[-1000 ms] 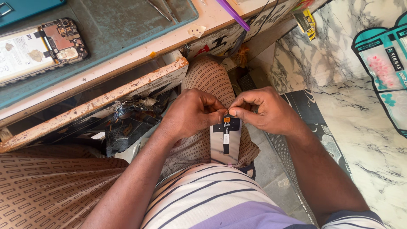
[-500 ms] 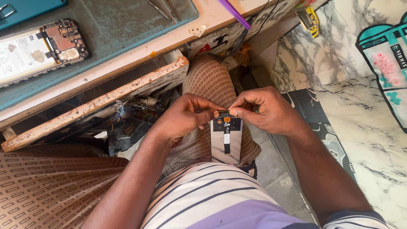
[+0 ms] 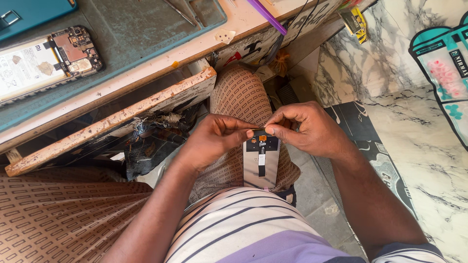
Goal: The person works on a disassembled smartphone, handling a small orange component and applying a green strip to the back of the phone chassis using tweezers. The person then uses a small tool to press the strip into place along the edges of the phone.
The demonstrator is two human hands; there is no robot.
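Closest to us, over the lap, our 2 hands meet at the top of a flat strip (image 3: 262, 160), a pale backing with a black flex part on it. The left hand (image 3: 214, 141) pinches its upper edge from one side, and the right hand (image 3: 304, 129) pinches it from the other, thumbs and forefingers closed on that edge. The strip hangs down from the fingertips toward the knee (image 3: 241, 92), held low and close, likely so we can see the fine edge while working it.

Beyond the left hand, a chipped drawer front (image 3: 117, 122) stands out over dark clutter. Farther up from both hands lies the bench mat (image 3: 146, 29), and on it, well left, an opened phone (image 3: 46, 61) rests face down, board and battery showing. A purple rod (image 3: 267, 17) sits beyond the right hand.
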